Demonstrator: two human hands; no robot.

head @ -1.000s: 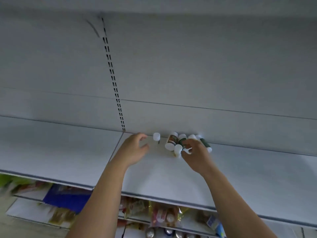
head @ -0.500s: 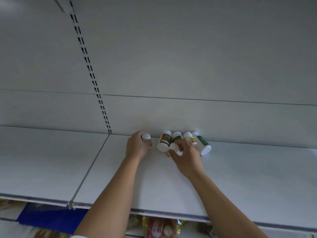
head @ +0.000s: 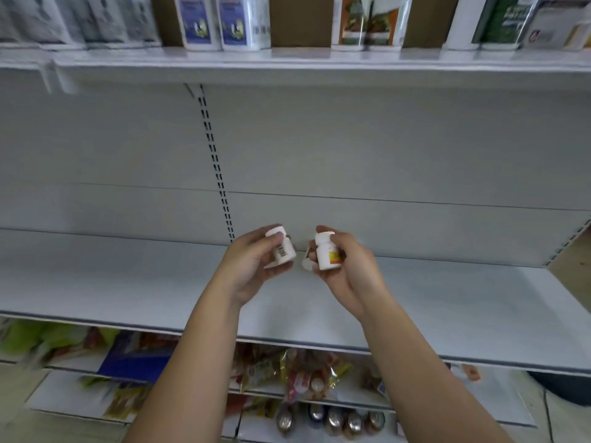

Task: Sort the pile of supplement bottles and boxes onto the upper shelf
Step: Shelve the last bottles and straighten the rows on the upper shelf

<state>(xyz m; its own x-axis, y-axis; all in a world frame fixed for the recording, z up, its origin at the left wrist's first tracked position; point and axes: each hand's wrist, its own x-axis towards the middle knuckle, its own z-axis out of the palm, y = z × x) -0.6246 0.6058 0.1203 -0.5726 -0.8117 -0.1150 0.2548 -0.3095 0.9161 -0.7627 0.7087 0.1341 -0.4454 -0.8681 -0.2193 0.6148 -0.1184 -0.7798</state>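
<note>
My left hand [head: 249,266] grips a small white supplement bottle [head: 283,249] with a barcode on its label, held upright above the grey shelf [head: 128,282]. My right hand [head: 348,270] grips a second white bottle [head: 327,252] with a yellow and red label. A further white bottle end [head: 307,264] shows just below it against my right palm. Both hands are lifted off the shelf near its back wall. The other bottles of the pile are hidden behind my hands or out of sight.
Above, another shelf [head: 319,60] carries boxes and pouches [head: 230,20]. Below the grey shelf, lower shelves hold packets [head: 303,375] and several dark bottles [head: 332,420]. A slotted upright [head: 217,167] runs down the back wall.
Both hands have lifted off the shelf, each now holding a bottle. The view has pulled back and tilted, so the shelf above has come into sight.
</note>
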